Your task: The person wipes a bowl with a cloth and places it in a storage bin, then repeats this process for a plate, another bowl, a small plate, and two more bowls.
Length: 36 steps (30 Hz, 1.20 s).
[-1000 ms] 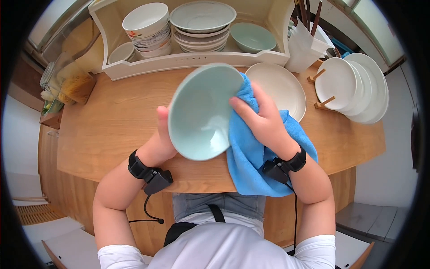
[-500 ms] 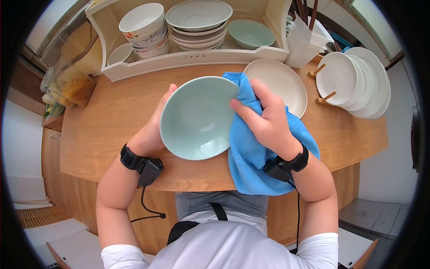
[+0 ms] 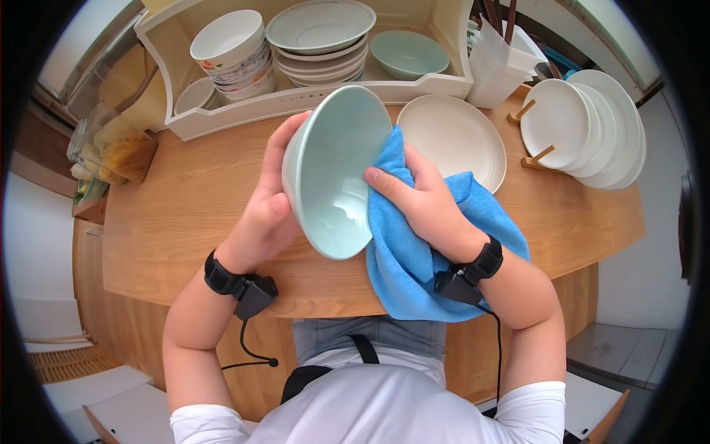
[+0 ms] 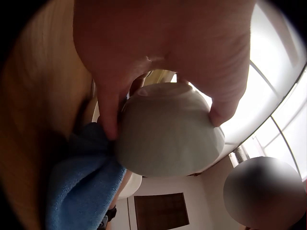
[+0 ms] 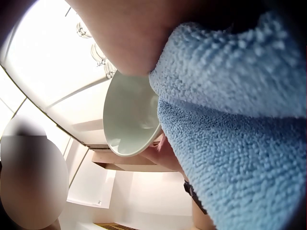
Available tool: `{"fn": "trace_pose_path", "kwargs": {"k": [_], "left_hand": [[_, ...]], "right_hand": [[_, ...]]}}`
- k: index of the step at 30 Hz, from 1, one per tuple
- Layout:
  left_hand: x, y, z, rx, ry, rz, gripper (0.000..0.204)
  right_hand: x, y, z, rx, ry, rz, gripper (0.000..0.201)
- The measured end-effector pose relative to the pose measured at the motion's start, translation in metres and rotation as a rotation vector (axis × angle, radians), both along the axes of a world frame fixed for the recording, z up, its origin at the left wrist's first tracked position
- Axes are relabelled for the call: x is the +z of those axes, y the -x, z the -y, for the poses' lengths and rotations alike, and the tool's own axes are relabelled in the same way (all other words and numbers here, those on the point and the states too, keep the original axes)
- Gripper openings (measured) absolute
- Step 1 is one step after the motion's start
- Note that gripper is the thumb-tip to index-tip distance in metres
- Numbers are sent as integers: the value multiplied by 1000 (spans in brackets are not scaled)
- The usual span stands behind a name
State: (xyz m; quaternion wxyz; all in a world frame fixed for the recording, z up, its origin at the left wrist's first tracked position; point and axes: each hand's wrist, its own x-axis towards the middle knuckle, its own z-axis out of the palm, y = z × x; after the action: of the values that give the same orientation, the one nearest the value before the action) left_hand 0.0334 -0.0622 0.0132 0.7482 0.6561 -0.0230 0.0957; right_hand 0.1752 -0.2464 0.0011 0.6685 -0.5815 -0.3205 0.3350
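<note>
A pale green bowl (image 3: 336, 177) is held tilted on its side above the table, its inside facing right. The left hand (image 3: 268, 203) grips it from the left, and in the left wrist view its fingers and thumb span the outside of the bowl (image 4: 168, 129). On the bowl's right rim, the right hand (image 3: 429, 203) pinches a blue cloth (image 3: 403, 251) with the thumb toward the inside. The cloth hangs down to the table's front edge and covers most of the right fingers; in the right wrist view the cloth (image 5: 230, 124) fills the right side.
Behind stands a cream rack (image 3: 296, 100) with stacked bowls (image 3: 231, 41), stacked plates (image 3: 321, 29) and another green bowl (image 3: 409, 55). A white plate (image 3: 455, 140) lies behind the cloth. Plates in a wooden stand (image 3: 543, 157) are at right, a clear container (image 3: 126, 152) at left.
The bowl has turned from facing up toward the camera to a steeper tilt, and the left fingers now show behind its left side. The right hand with the cloth has shifted slightly left.
</note>
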Motion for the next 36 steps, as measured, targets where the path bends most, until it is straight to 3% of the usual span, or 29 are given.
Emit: {"fn": "trace_pose_path", "kwargs": {"k": [3,5,6,8,10,12,13,15,18,23,25,30,36], "left_hand": [[7,2,-4,-16,-36,-1,93],[7,-1,-9,-37,150,-123,88],[3,0,-9,-11,129,-178,90],[-5,-1,-16,-35,121,-216,91],[-12,1,-22,-62,110,-254,91],[-16,3,-26,-242,334,-151,95],[-15,4,-25,-241,334,-150,95],[-9,6,-21,-146,105,-194,93],[-4,2,-8,-81,62,-147,91],[-9,1,-6,-36,155,-161,88],[-7,-1,-7,-43,197,-178,89],[3,-8,2,187,189,-74,81],[-6,-6,-2,134,184,-79,79]], "right_hand": [[1,-4,1,-55,-52,-30,31],[-1,-10,3,-94,-31,294,23],[0,-11,5,-89,-30,293,23],[3,-11,9,-144,37,653,18],[7,-14,9,-148,33,664,20],[10,-13,8,-158,29,676,22],[12,-10,6,-206,-2,624,26],[11,-6,2,-256,-31,571,29],[8,-8,1,-336,-184,486,38],[12,-18,5,-275,-84,846,30],[13,-19,5,-267,-92,831,28],[12,-22,5,-320,4,920,28],[6,-19,1,-317,28,911,28]]}}
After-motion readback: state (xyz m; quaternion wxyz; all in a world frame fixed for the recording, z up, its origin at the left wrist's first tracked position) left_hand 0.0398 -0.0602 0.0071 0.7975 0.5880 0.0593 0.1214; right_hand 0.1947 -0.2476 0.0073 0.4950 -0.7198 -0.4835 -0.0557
